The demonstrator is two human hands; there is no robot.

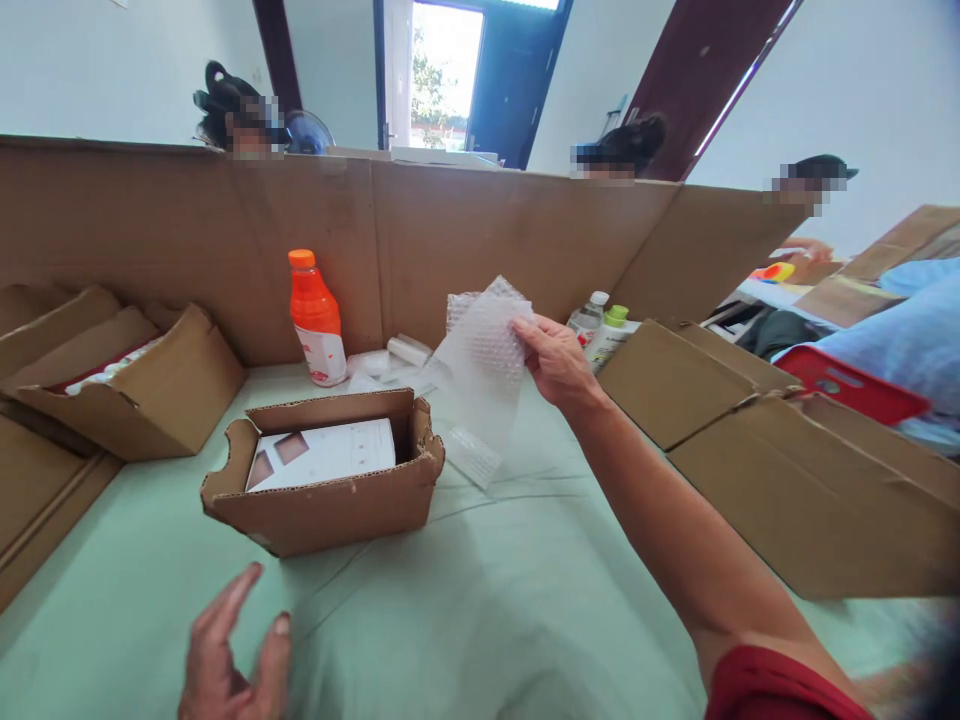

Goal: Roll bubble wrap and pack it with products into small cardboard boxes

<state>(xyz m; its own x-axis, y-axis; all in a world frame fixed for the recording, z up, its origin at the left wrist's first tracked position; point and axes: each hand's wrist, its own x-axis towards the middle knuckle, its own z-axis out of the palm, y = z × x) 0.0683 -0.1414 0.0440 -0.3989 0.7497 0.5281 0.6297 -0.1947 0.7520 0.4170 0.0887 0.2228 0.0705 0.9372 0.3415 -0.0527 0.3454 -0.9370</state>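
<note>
Pinched in my right hand (556,358) is a translucent sheet of bubble wrap (484,350), held up above the green cloth. My left hand (236,655) is low at the front, fingers apart and holding nothing. Just beyond it sits an open cardboard box (352,510) with a white printed box (330,455) inside. A small piece of bubble wrap (472,455) lies on the cloth to the right of that box. More clear plastic packaging (409,350) lies behind it.
An orange bottle (315,320) stands by the cardboard partition (450,230). Cardboard boxes (172,385) fill the left side, and others (810,480) the right. Two bottles, one with a green cap (616,316), stand behind my right hand. People are partly visible beyond the partition.
</note>
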